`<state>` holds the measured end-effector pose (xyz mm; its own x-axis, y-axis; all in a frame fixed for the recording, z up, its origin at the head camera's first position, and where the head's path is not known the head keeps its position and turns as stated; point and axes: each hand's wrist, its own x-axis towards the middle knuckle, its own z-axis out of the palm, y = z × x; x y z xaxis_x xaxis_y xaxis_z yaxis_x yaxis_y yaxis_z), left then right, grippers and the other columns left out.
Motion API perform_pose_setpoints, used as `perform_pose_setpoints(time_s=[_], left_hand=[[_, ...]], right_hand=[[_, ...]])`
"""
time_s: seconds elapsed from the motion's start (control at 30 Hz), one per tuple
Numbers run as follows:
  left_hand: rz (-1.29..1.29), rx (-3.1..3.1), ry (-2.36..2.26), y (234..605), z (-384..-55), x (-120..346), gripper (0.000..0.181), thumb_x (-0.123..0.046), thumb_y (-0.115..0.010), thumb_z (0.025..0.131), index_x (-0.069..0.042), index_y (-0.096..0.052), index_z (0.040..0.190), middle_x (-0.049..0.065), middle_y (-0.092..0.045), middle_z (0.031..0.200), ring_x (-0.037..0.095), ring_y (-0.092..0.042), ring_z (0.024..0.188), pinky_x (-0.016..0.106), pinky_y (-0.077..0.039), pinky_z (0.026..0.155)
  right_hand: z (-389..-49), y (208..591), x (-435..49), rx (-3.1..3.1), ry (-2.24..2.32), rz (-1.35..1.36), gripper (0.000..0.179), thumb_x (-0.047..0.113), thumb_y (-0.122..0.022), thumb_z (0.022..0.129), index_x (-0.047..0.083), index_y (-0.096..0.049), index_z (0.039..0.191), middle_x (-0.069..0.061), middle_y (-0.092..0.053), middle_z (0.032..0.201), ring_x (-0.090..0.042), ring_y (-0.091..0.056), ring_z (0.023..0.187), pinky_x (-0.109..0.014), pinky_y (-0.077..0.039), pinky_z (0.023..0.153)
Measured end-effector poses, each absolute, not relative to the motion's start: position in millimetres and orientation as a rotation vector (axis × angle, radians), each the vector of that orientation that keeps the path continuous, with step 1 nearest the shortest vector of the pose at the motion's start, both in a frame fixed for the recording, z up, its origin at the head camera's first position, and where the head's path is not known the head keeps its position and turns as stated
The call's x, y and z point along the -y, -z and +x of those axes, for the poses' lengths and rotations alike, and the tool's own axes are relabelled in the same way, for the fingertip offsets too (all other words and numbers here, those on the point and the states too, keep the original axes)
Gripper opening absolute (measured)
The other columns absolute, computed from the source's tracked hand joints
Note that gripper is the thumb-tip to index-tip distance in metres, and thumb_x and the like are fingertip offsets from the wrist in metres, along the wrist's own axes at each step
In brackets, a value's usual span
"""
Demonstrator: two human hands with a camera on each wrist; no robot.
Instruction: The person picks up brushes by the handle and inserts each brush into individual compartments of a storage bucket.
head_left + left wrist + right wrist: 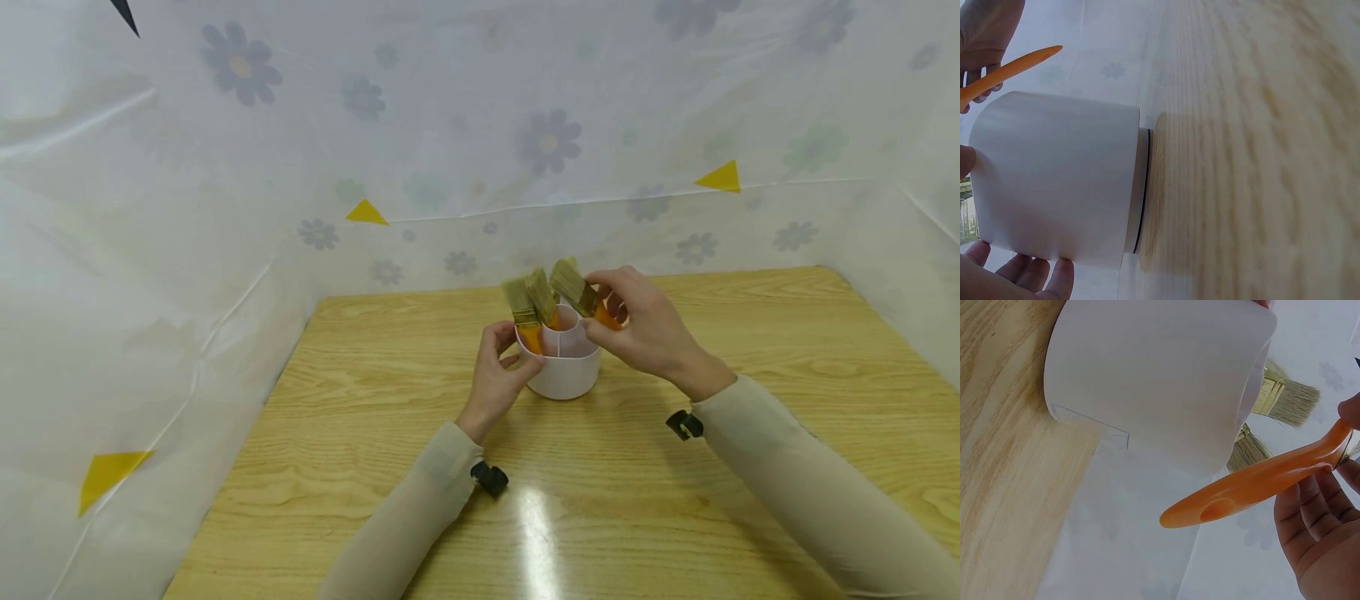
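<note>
A white round holder [564, 379] with inner dividers stands on the table. My left hand [501, 371] grips its left side, the thumb at the front rim; the left wrist view shows fingertips [1060, 278] against the wall. Paintbrushes stand bristles up in the holder, one with an orange handle [531, 337] at the left and another [542, 293] beside it. Over the right side, my right hand [637, 325] holds a paintbrush [1254, 481] near the base of its orange handle. That handle's end hangs free outside the holder, and its bristles lean left in the head view.
The wood-grain table [360, 500] spreads around the holder. Behind and left of it hangs a pale flowered sheet [450, 125] with yellow tape pieces [367, 212]. Dark wrist devices [489, 479] sit on both sleeves.
</note>
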<state>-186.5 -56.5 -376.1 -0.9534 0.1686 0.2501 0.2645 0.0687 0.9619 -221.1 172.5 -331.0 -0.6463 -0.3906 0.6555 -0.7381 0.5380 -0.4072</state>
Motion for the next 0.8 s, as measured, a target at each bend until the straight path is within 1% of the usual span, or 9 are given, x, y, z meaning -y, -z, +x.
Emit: perform_pose_setpoints(time_s=[0.4, 0.8], left_hand=[[-0.458, 2.25, 2.06, 376.9, -186.2, 56.7, 0.061, -0.005, -0.068, 0.086, 0.005, -0.034, 0.135, 0.021, -0.039, 0.139, 0.035, -0.037, 0.131, 0.056, -0.034, 0.104], [-0.467, 2.233, 2.048, 377.0, -186.6, 56.9, 0.059, -0.004, -0.068, 0.086, 0.004, -0.035, 0.134, 0.021, -0.04, 0.138, 0.035, -0.038, 0.13, 0.057, -0.034, 0.103]], right_hand=[[-220.7, 330.5, -168.2, 2.312, -0.954, 0.901, 0.049, 0.009, -0.07, 0.079, 0.007, -0.055, 0.126, -0.003, -0.053, 0.095, -0.012, -0.048, 0.076, -0.03, -0.045, 0.064], [-222.9, 329.4, -163.2, 2.296, -0.953, 0.92, 0.053, 0.009, -0.067, 0.08, 0.008, -0.052, 0.131, -0.003, -0.052, 0.095, -0.012, -0.048, 0.073, -0.031, -0.045, 0.061]])
